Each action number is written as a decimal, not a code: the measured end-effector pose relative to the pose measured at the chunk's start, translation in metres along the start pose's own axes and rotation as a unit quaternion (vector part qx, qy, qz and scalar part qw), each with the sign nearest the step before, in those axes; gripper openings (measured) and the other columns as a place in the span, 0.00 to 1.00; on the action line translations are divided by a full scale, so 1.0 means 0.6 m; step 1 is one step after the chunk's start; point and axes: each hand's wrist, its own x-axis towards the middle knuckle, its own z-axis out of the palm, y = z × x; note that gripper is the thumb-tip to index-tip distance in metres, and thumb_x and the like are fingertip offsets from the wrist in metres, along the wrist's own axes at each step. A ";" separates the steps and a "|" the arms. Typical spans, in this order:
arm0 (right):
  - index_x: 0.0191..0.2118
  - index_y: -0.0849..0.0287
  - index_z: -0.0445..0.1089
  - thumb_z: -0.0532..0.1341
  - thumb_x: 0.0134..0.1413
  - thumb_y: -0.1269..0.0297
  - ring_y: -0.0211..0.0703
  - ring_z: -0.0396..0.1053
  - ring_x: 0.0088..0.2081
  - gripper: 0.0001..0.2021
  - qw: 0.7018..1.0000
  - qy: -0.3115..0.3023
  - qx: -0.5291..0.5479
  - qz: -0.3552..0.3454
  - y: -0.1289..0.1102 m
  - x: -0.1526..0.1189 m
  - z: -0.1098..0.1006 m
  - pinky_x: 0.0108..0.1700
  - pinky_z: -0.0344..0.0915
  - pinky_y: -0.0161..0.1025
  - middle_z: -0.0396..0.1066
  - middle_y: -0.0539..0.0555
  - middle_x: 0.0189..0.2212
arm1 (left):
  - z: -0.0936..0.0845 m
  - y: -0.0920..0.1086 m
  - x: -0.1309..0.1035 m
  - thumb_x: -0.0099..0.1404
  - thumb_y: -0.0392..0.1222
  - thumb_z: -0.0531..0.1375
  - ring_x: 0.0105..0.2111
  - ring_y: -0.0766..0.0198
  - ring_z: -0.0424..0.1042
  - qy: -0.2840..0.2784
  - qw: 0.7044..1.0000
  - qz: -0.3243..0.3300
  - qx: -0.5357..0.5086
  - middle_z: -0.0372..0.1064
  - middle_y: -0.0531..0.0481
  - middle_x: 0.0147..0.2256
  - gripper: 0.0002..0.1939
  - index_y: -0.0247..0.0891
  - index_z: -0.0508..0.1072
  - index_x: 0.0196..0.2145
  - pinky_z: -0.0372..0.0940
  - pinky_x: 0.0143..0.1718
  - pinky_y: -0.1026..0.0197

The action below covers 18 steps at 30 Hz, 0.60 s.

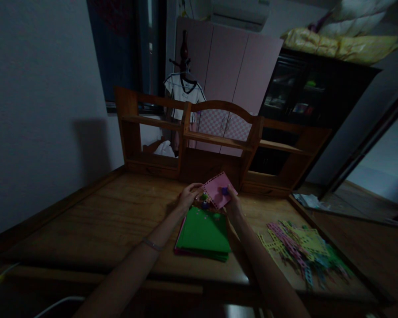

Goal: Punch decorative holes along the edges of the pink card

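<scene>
In the centre of the frame, the right hand (234,205) is grasping a pink paper (215,190), which has small holes along its edge; a small purple object (224,191) is by the thumb. The left hand (187,197) is at the left corner of this paper, but I cannot tell whether it pinches it. Below, green sheets (204,234) lie stacked on the desk (119,212). Paper strips (290,243) are heaped at lower right.

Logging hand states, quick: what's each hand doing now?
Left hand: by the pink sheet; grip cannot be told.
Right hand: holding that sheet, a purple object against it.
</scene>
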 end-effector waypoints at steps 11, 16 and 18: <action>0.34 0.59 0.72 0.65 0.43 0.52 0.43 0.70 0.28 0.16 1.000 -0.003 0.004 -0.015 0.002 0.003 0.000 0.28 0.67 0.37 0.75 0.52 0.30 | 0.001 0.000 0.002 0.47 0.52 0.68 0.14 0.74 0.58 -0.004 1.000 -0.011 -0.023 0.61 0.58 0.17 0.26 0.34 0.71 0.40 0.54 0.16 0.70; 0.34 0.59 0.72 0.65 0.43 0.50 0.45 0.71 0.28 0.17 1.000 0.004 -0.018 -0.017 0.000 0.000 0.002 0.27 0.66 0.38 0.74 0.53 0.26 | 0.003 0.002 0.003 0.45 0.52 0.68 0.14 0.74 0.59 0.007 1.000 -0.012 -0.017 0.64 0.57 0.19 0.26 0.34 0.72 0.39 0.53 0.16 0.70; 0.34 0.59 0.72 0.65 0.43 0.50 0.45 0.71 0.27 0.17 1.000 0.006 -0.017 -0.016 0.000 0.000 0.001 0.26 0.66 0.38 0.74 0.53 0.26 | 0.002 0.001 0.003 0.45 0.52 0.68 0.14 0.74 0.60 0.006 1.000 -0.014 -0.015 0.64 0.57 0.19 0.26 0.34 0.71 0.39 0.54 0.16 0.70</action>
